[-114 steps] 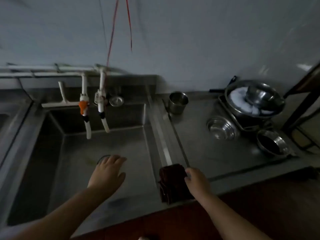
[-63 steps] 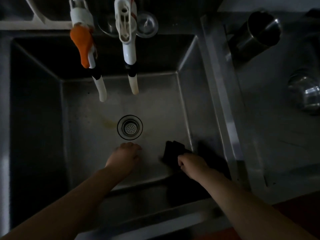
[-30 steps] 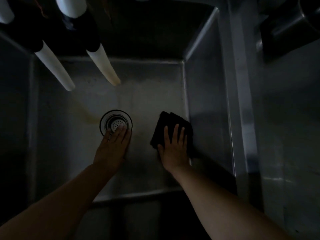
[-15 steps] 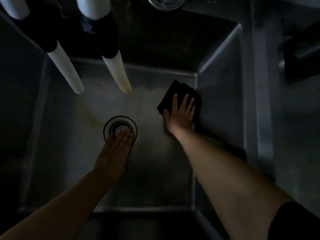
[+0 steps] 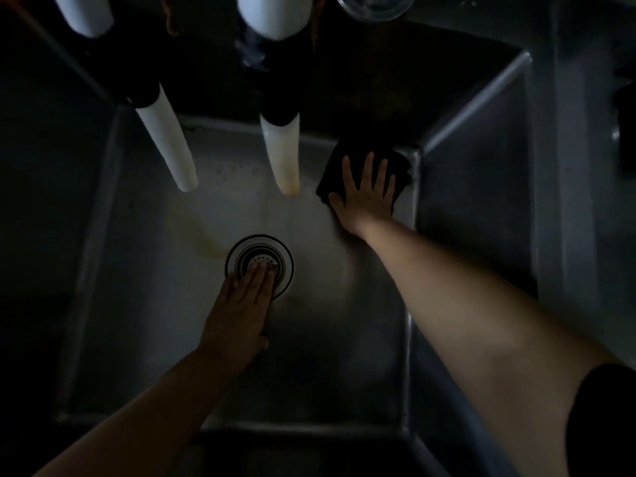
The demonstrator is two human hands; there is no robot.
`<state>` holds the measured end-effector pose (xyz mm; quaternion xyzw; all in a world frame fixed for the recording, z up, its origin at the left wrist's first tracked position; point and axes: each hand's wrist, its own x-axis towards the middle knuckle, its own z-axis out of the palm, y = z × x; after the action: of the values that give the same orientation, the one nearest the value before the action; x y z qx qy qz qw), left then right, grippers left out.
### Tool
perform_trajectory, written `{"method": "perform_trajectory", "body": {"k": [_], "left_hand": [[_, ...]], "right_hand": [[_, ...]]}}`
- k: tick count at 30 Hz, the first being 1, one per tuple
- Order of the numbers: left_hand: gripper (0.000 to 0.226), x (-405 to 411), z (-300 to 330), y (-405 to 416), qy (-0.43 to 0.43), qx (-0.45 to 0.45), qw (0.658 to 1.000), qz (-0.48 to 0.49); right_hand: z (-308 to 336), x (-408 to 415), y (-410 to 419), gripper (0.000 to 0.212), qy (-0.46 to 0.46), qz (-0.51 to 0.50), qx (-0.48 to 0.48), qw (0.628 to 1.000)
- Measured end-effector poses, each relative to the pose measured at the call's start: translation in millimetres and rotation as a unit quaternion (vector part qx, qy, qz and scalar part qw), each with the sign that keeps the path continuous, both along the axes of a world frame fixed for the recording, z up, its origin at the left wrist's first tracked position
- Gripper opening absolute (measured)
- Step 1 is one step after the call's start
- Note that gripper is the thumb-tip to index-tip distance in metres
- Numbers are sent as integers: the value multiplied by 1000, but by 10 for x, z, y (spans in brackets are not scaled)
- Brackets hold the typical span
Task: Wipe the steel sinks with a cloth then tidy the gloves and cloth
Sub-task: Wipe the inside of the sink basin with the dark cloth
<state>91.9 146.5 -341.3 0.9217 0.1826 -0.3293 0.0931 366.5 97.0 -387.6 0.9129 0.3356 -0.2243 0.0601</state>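
I look straight down into a deep steel sink [image 5: 471, 187] in dim light. A dark folded cloth [image 5: 401, 163] lies on the sink floor in the far right corner. My right hand [image 5: 366, 196] presses flat on the cloth with straight, spread fingers. My left hand [image 5: 242, 306] rests flat on the sink floor, its fingertips over the round drain strainer [image 5: 272, 251]. No gloves are in view.
Two white tap spouts [image 5: 170, 146] [image 5: 282, 156] hang down over the back of the sink. A yellowish stain [image 5: 203, 239] runs toward the drain. A round metal lid [image 5: 373, 6] sits at the top edge. The steel counter [image 5: 585, 166] lies to the right.
My right hand has pushed the cloth farther along the sink floor into the back right corner. My left hand has stayed at the drain.
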Motion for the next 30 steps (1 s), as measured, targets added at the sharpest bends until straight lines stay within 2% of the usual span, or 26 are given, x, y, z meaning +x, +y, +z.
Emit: {"method": "perform_trajectory", "body": {"k": [10, 16, 20, 24, 30], "left_hand": [[116, -106, 6, -44, -11, 22, 996, 86], [115, -221, -29, -44, -31, 31, 994, 101], [114, -322, 12, 69, -37, 36, 990, 129], [110, -464, 111, 372, 0, 52, 986, 161], [100, -474, 181, 611, 69, 72, 988, 121]], "right_hand": [[135, -881, -647, 70, 29, 109, -4, 994], [178, -1616, -1077, 76, 80, 125, -62, 987], [212, -1953, -1269, 85, 92, 120, -65, 986], [200, -1795, -1136, 85, 72, 103, -72, 989], [129, -1176, -595, 80, 24, 42, -50, 998]]}}
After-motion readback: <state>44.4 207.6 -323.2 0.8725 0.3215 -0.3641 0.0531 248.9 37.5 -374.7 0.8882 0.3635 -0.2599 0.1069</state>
